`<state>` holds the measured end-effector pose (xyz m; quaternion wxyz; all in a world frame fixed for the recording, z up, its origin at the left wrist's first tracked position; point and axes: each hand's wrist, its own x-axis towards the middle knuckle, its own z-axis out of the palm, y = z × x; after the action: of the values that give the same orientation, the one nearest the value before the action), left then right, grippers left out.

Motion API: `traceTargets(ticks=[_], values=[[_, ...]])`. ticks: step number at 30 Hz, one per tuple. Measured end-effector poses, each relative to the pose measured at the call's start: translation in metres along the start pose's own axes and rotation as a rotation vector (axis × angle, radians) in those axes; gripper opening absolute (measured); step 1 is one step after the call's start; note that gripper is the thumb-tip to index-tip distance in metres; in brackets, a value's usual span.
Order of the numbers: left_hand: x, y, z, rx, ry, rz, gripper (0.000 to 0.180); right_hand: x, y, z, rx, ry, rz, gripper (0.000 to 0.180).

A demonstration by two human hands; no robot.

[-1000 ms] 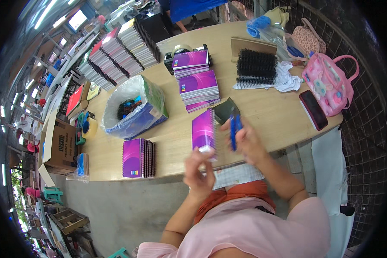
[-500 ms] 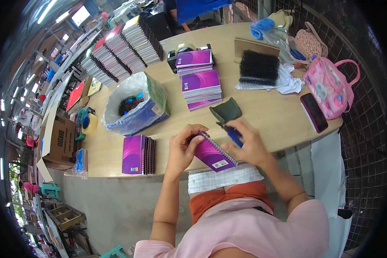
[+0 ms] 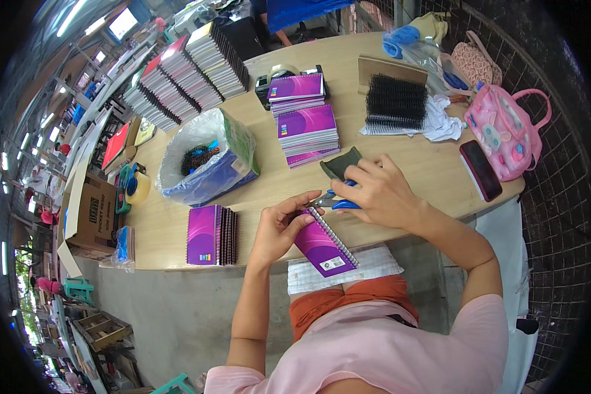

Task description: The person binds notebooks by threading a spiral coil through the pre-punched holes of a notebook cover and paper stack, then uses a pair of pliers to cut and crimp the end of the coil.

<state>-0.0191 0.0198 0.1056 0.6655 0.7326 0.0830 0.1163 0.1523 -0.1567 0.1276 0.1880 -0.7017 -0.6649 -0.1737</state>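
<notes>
Beyond the grip, two stacks of purple notebooks (image 3: 306,128) rise on the wooden table (image 3: 400,154), with a dark green cloth (image 3: 341,164) just behind the right hand, a bundle of black binding coils (image 3: 395,102) farther off, a plastic bag (image 3: 200,161) to the left and a pink bag (image 3: 505,128) and a dark phone (image 3: 481,169) to the right. The left hand (image 3: 279,226) is closed on the upper end of a purple spiral notebook (image 3: 323,244), held tilted at the table edge over the lap. The right hand (image 3: 379,194), curled with knuckles up, grips blue-handled pliers (image 3: 331,201) whose tip meets the notebook's wire spine beside the left fingers.
</notes>
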Motion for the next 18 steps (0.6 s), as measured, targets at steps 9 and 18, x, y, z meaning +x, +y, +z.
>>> traceTargets(ticks=[9,18], values=[[0.000,-0.010,0.000,-0.001,0.133,-0.038,0.039,-0.003,0.002,-0.003,-0.005,0.091,0.050,0.048],[0.004,-0.008,0.003,-0.003,0.166,-0.101,0.039,0.002,0.001,0.002,-0.267,0.136,-0.134,0.046]])
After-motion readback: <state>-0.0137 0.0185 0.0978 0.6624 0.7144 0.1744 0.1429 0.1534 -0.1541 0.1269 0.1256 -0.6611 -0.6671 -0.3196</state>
